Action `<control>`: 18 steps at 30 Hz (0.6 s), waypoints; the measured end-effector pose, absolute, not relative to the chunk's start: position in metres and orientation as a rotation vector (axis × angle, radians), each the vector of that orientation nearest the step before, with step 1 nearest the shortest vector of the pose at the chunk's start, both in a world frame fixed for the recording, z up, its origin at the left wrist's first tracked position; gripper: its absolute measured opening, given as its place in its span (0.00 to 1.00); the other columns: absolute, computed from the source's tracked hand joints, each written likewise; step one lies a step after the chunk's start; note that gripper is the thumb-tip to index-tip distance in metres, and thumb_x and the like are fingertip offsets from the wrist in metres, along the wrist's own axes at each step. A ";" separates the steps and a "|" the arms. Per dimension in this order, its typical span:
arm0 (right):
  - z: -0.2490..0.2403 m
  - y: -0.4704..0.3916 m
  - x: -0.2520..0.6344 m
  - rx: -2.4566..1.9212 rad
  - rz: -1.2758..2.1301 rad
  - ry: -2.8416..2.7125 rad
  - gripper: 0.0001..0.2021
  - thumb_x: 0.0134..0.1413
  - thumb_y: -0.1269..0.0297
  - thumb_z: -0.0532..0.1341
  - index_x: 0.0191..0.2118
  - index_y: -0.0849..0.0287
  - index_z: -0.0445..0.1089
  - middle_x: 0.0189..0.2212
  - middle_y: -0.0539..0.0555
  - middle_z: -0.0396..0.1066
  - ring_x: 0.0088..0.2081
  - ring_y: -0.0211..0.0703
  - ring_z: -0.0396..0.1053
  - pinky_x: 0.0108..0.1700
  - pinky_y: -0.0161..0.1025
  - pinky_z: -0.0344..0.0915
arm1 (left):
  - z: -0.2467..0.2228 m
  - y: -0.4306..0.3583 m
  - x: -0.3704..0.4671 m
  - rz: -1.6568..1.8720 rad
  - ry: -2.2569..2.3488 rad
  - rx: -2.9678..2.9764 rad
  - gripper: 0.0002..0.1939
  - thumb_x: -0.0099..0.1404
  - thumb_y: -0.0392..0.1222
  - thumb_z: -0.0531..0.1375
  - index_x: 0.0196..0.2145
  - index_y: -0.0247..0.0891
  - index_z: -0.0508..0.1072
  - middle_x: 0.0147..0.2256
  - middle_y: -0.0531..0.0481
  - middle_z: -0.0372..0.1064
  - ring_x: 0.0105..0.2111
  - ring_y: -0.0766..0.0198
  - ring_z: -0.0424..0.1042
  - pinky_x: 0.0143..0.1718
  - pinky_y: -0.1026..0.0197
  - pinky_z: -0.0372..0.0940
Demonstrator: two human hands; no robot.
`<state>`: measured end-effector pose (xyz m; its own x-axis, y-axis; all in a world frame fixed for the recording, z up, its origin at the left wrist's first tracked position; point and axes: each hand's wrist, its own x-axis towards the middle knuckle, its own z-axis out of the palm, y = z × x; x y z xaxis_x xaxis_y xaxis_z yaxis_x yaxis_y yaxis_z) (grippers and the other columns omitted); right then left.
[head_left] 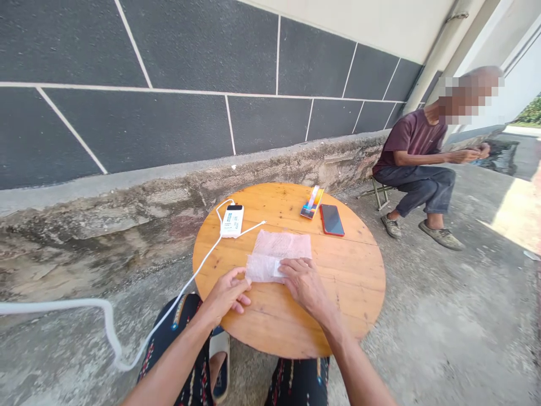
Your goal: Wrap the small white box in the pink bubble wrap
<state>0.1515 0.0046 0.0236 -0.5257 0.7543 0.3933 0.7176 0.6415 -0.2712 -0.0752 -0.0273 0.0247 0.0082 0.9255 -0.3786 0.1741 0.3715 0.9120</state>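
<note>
A sheet of pinkish, see-through bubble wrap [291,243] lies on the round wooden table [350,282], its near left part folded over. At its near left corner is my left hand [226,293], thumb and forefinger closed on the edge, the other fingers loosely curled. My right hand [303,282] rests on the near right part of the wrap. Its fingers are bent over a small white object [277,269], mostly covered by the hand and wrap, so its kind does not show.
Beyond the wrap stand a white power bank [233,221] with a white cable [198,268], an orange-and-blue box [311,203] and a red-edged phone [332,220]. A person [418,152] sits on a stool at right. A dark tiled wall [169,118] runs behind.
</note>
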 end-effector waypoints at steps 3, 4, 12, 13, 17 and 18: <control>0.023 0.005 0.151 -1.154 0.073 -2.377 0.11 0.54 0.74 0.60 0.42 0.55 0.70 0.47 0.53 0.71 0.46 0.46 0.66 0.49 0.46 0.56 | 0.024 -0.019 -0.063 0.864 1.413 0.977 0.24 0.54 0.54 0.62 0.42 0.33 0.67 0.35 0.44 0.70 0.25 0.65 0.73 0.19 0.68 0.67; 0.023 0.005 0.151 -1.154 0.066 -2.378 0.11 0.54 0.74 0.60 0.42 0.55 0.70 0.47 0.53 0.71 0.46 0.46 0.66 0.49 0.46 0.56 | 0.022 -0.015 -0.059 0.894 1.415 0.966 0.22 0.54 0.53 0.63 0.39 0.32 0.68 0.35 0.44 0.70 0.25 0.66 0.73 0.19 0.68 0.67; 0.026 0.005 0.153 -1.133 0.053 -2.395 0.10 0.53 0.74 0.60 0.41 0.55 0.70 0.46 0.54 0.71 0.45 0.46 0.67 0.48 0.45 0.56 | 0.006 0.012 -0.034 1.037 1.535 0.994 0.13 0.54 0.44 0.62 0.32 0.31 0.70 0.23 0.51 0.69 0.19 0.68 0.70 0.16 0.69 0.66; 0.026 0.005 0.153 -1.135 0.055 -2.397 0.10 0.53 0.74 0.61 0.41 0.55 0.70 0.46 0.53 0.71 0.45 0.46 0.66 0.48 0.45 0.56 | 0.004 0.014 -0.032 1.046 1.553 1.011 0.12 0.54 0.43 0.62 0.32 0.31 0.70 0.21 0.53 0.68 0.18 0.68 0.70 0.15 0.69 0.65; 0.027 0.006 0.152 -1.139 0.046 -2.400 0.09 0.53 0.74 0.61 0.40 0.56 0.70 0.45 0.53 0.72 0.44 0.45 0.66 0.48 0.44 0.55 | 0.003 0.018 -0.026 1.084 1.631 1.049 0.15 0.53 0.40 0.62 0.38 0.32 0.68 0.19 0.55 0.67 0.15 0.67 0.68 0.11 0.70 0.61; 0.028 0.006 0.152 -1.140 0.044 -2.404 0.08 0.53 0.74 0.61 0.39 0.56 0.70 0.44 0.53 0.72 0.44 0.45 0.66 0.47 0.44 0.55 | 0.003 0.018 -0.025 1.093 1.645 1.046 0.20 0.52 0.39 0.62 0.43 0.32 0.66 0.20 0.56 0.67 0.15 0.67 0.68 0.11 0.69 0.61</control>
